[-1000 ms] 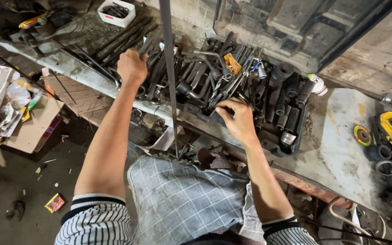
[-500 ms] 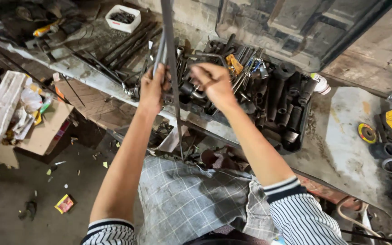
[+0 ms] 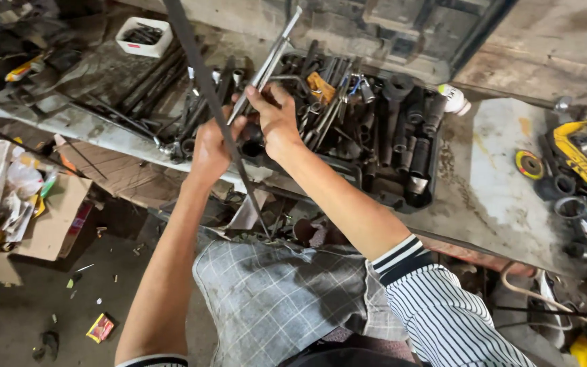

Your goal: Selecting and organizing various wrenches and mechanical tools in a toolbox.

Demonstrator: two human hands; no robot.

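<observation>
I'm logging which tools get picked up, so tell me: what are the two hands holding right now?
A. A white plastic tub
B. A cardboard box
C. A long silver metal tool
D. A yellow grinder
C: the right hand and left hand meet on a long silver metal tool slanting up over the tray of dark sockets.

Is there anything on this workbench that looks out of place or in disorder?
Yes. The dark metal tools in the black tray lie heaped and crossed, not sorted. More long bars are scattered on the dirty bench top. Both the left hand and the right hand hold a long silver metal rod above the heap.
</observation>
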